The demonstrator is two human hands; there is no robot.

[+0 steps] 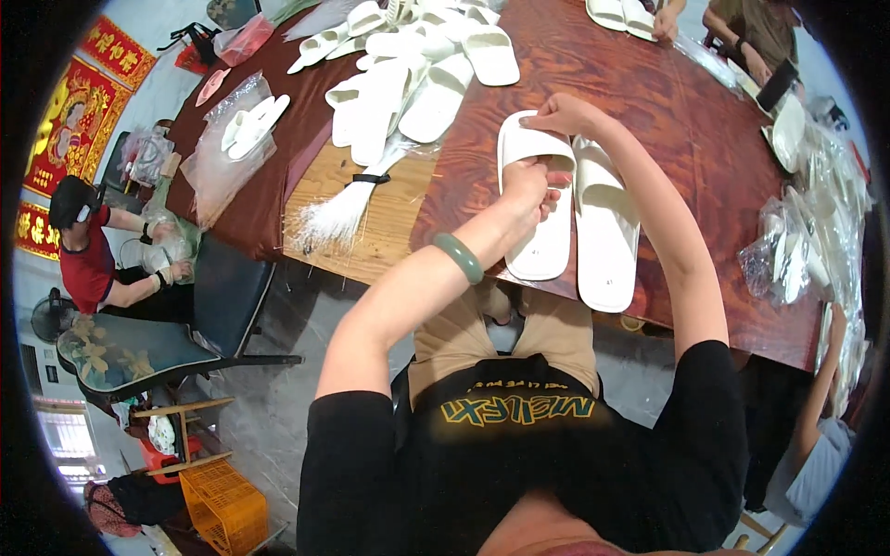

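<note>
The left hand (530, 185) was closed around the strap of a white slipper (538, 199), with its fingers tucked under the strap. A green bangle (459, 257) sat on that wrist. The right hand (559, 116) was up at the top end of the same slipper, and its fingertips pinched the edge there. The slipper lay flat on the table (667, 102), near the edge closest to the person. A second slipper (604, 227) lay right beside it on the right, touching or almost touching it.

Farther up the table there was a pile of slippers (417, 69), all white. A bunch of thin white strings (343, 211), tied with a black band, lay on a lighter wood part of the table, left of the hands. A clear bag (236, 139) with slippers in it lay near the left end. More clear bags (797, 241) were heaped along the right side.

A person in a red shirt (88, 259) sat far to the left, holding a bag. Another person's hand (666, 23) touched a pair of slippers at the far end. An orange crate (222, 505) stood on the floor, low on the left.
</note>
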